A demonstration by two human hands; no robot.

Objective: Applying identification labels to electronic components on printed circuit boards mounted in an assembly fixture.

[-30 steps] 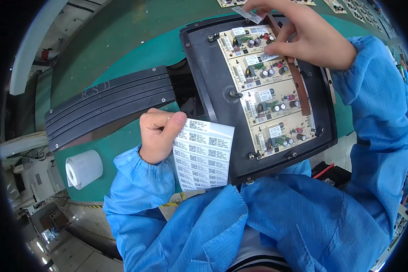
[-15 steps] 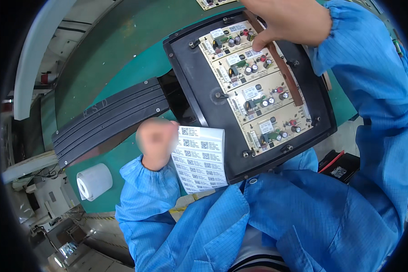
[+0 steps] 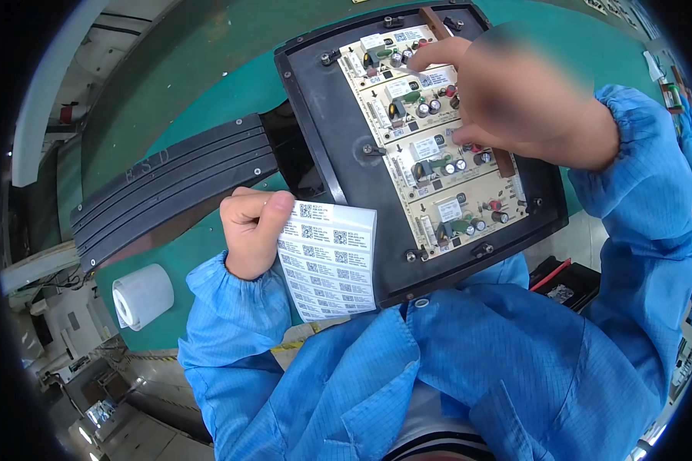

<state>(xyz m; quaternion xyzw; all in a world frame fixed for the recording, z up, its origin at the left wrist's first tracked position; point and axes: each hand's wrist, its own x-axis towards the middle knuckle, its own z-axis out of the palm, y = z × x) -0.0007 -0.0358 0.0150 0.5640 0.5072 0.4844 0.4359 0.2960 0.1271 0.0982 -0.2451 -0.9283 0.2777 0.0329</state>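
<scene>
My left hand (image 3: 247,230) pinches white barcode label sheet (image 3: 329,261); my blurred right hand (image 3: 523,100) fingertips press tan circuit boards (image 3: 430,131) in black rectangular tray (image 3: 338,146), grip unclear.

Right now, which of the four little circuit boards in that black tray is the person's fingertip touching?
The topmost board, farthest from the person: the right hand has its forefinger on it, while the three boards below lie untouched by that fingertip.

Green workbench (image 3: 207,69), black tray (image 3: 338,154), ribbed black panel (image 3: 169,184), white roll (image 3: 142,296)
</scene>
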